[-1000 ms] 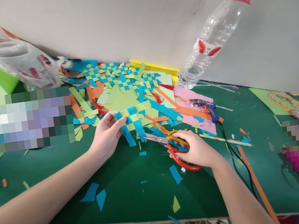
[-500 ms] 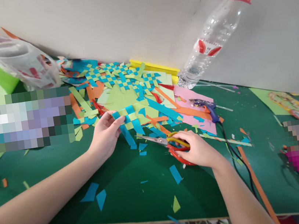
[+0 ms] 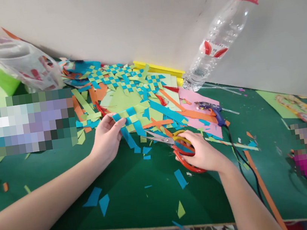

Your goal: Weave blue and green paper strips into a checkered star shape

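Observation:
Between the thumb and fingers of my left hand [image 3: 107, 138] is a small woven piece of blue and green paper strips [image 3: 130, 121], with blue ends hanging down and green ends sticking out to the right. My right hand [image 3: 201, 149] grips a pair of scissors [image 3: 171, 142] with yellow and red handles. Their blades are slightly apart and point left, the tips close to the lower blue strip end. Just below the woven piece lie small blue and green paper offcuts [image 3: 147, 154].
Behind my hands lie several woven blue-green pieces [image 3: 119, 78] among loose strips. A clear plastic bottle [image 3: 217, 37] stands back right, near a blue glue gun [image 3: 220, 115] with a black cord on pink paper [image 3: 192, 96]. A plastic-bagged cup [image 3: 20, 61] stands back left.
The scissors have opened a little and shifted slightly right. A green offcut now lies below the woven piece, which has moved slightly left with my left hand.

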The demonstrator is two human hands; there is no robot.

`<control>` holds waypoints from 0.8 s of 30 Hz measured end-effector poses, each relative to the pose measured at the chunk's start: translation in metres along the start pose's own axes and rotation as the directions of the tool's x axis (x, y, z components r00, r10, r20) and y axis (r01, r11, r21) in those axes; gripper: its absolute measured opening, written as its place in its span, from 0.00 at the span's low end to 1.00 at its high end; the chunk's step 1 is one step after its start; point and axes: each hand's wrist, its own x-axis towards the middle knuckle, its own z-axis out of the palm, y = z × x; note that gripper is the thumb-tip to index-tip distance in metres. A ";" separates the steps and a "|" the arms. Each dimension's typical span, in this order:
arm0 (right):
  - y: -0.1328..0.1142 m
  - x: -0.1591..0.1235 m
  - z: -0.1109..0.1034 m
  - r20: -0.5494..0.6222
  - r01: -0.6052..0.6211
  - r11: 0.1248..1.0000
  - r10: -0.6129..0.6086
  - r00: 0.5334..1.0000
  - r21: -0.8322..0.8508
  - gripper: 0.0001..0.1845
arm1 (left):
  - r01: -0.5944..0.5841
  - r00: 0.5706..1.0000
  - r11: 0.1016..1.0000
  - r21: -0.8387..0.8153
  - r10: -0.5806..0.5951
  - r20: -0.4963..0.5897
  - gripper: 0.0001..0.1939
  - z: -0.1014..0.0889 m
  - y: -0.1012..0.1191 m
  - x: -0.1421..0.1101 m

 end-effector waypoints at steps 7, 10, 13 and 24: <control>0.001 -0.001 0.000 0.004 0.007 1.000 -0.007 1.000 0.001 0.24 | 0.012 0.999 1.000 -0.005 -0.011 0.039 0.10 0.002 0.003 -0.002; 0.002 0.000 0.001 0.003 0.027 1.000 -0.027 1.000 0.008 0.24 | 0.019 0.999 1.000 -0.022 -0.018 0.036 0.10 0.002 0.003 -0.001; 0.001 0.000 0.003 0.015 0.040 0.999 -0.040 0.999 0.009 0.24 | 0.037 0.998 0.999 -0.033 -0.035 0.057 0.12 0.002 0.001 -0.001; -0.001 -0.001 0.007 0.005 0.063 0.998 -0.063 0.998 0.012 0.25 | 0.131 0.976 0.991 -0.020 -0.125 0.178 0.14 0.005 -0.001 -0.007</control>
